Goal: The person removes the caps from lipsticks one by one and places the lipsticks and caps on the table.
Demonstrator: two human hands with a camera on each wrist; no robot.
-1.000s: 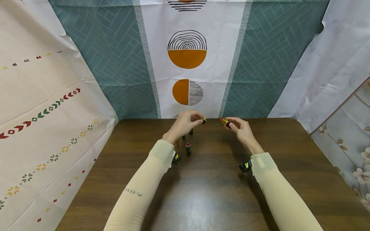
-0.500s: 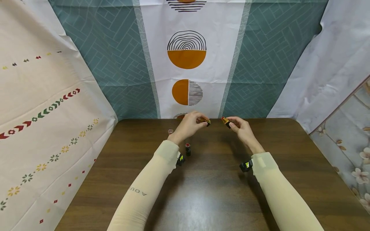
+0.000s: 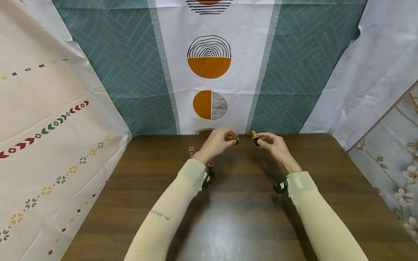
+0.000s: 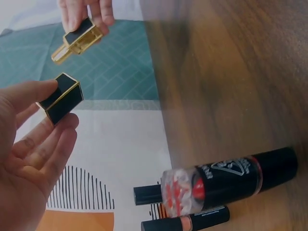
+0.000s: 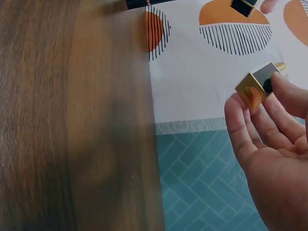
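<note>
My left hand (image 3: 216, 145) pinches a black, gold-edged lipstick cap (image 4: 61, 98) between thumb and fingers. Opposite it, my right hand (image 3: 275, 148) holds the uncapped lipstick (image 3: 255, 139), a square black-and-gold base with a slim gold tube. That tube points up and slightly left in the head view, and no red shows at its end. A small gap separates cap and lipstick. Below the left hand, the left wrist view has a dark cosmetic tube (image 4: 231, 175) with a clear, red-and-white part, and a slimmer dark tube (image 4: 209, 219) beside it.
On the brown wooden table (image 3: 241, 210), a dark tube with a red top (image 3: 211, 169) stands by my left wrist. A small clear-and-red item (image 3: 191, 151) stands farther left, partly behind the forearm. A patterned curtain (image 3: 209, 72) hangs at the table's back edge.
My left hand has moved right with the cap, closer to the right hand. The lipstick has turned more upright, and its red tip, visible earlier, no longer shows.
</note>
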